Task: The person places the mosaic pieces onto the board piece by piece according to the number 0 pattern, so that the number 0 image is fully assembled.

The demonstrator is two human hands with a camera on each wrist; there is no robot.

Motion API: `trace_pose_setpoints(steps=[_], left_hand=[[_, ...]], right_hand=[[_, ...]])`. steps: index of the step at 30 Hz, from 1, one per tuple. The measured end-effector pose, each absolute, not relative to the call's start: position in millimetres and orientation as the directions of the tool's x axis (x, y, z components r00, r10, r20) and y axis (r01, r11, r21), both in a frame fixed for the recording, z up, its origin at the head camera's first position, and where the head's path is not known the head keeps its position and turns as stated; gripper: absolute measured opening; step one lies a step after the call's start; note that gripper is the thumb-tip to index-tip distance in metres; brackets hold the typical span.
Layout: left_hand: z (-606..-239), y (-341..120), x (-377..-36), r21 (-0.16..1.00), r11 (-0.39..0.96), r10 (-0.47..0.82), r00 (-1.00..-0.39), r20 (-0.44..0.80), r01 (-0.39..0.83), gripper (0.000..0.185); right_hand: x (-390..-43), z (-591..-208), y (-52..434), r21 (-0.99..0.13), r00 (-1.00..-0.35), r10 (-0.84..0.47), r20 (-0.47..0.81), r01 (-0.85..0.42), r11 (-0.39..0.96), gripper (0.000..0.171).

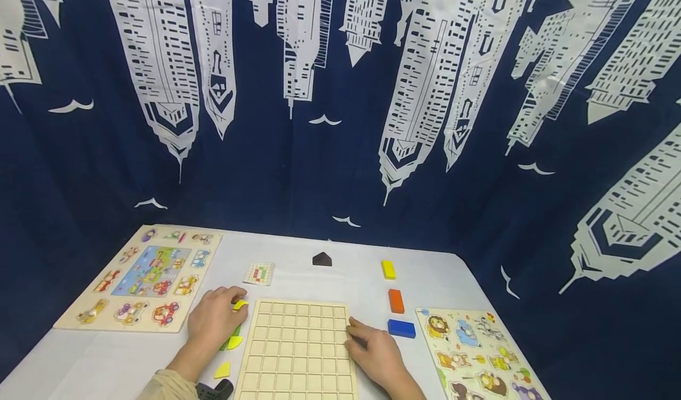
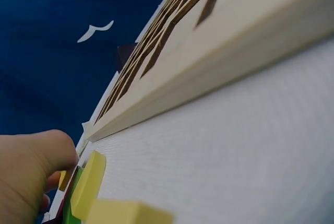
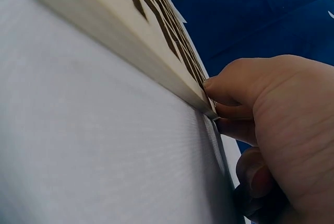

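Observation:
My left hand (image 1: 215, 317) is left of a wooden grid board (image 1: 300, 347), its thumb and index finger pinching a small yellow piece (image 1: 240, 305). Beneath that hand lies a green piece (image 2: 74, 195), partly hidden, next to a curved yellow piece (image 2: 90, 185). Another yellow piece (image 1: 222, 370) sits nearer the front. At the board's right edge, my right hand (image 1: 376, 353) grips the rim: in the right wrist view the thumb (image 3: 229, 83) rests on top, with other fingers against the side. The board's square cells hold nothing in the visible part.
A vehicle puzzle board (image 1: 204, 288) lies at left, an animal puzzle board (image 1: 444, 344) at right. Yellow (image 1: 389, 269), orange (image 1: 396, 301) and blue blocks (image 1: 401, 328) line the right side. A small pattern card (image 1: 259, 274) and a dark five-sided block (image 1: 321, 260) lie behind the board.

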State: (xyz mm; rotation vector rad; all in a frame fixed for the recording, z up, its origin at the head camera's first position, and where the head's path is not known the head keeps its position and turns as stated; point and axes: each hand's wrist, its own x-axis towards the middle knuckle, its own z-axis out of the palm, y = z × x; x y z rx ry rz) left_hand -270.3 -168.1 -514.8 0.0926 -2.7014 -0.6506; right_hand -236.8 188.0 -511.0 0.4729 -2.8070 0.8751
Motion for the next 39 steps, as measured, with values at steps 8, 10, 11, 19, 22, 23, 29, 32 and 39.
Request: trace_pose_setpoints(steps=[8,10,11,19,22,23,29,32,39], left_hand=[[-505.3,-154.7,-261.7,0.494,0.855,-0.064,-0.915,0.398,0.155,0.033],[-503.1,-149.5,-257.9,0.504,0.841,-0.021,-0.919,0.394,0.198,0.033],[-502.2,-147.2,-256.5,0.505,0.836,0.001,-0.921,0.390,0.214,0.033],[-494.5,-134.0,-248.1,0.552,0.784,0.088,-0.930,0.356,0.286,0.033],[-490.1,-127.1,-246.2,0.571,0.749,0.120,-0.916,0.382,0.336,0.032],[-488.8,-124.8,-245.8,0.577,0.736,0.129,-0.910,0.394,0.354,0.031],[-491.9,-114.3,-247.8,0.585,0.713,0.172,-0.905,0.389,0.386,0.031],[-496.3,-112.9,-248.8,0.575,0.721,0.200,-0.910,0.362,0.387,0.031],[-502.9,-111.6,-250.3,0.584,0.684,0.304,-0.898,0.318,0.438,0.031]], right_hand=[[-237.1,-510.9,187.0,-0.529,-0.935,-0.248,0.255,-0.350,0.773,0.029],[-236.9,-510.8,187.1,-0.535,-0.935,-0.247,0.253,-0.348,0.770,0.029],[-236.8,-510.9,187.3,-0.539,-0.936,-0.246,0.250,-0.346,0.768,0.029],[-236.7,-511.1,187.9,-0.543,-0.939,-0.249,0.239,-0.342,0.767,0.030],[-236.4,-510.7,188.4,-0.543,-0.938,-0.248,0.241,-0.342,0.767,0.030],[-236.4,-510.6,188.4,-0.543,-0.938,-0.247,0.241,-0.342,0.767,0.030],[-236.6,-510.6,186.1,-0.562,-0.941,-0.240,0.238,-0.335,0.756,0.030],[-236.2,-510.2,183.9,-0.564,-0.940,-0.248,0.232,-0.338,0.753,0.031],[-233.0,-506.8,184.8,-0.529,-0.940,-0.251,0.233,-0.339,0.778,0.031]])
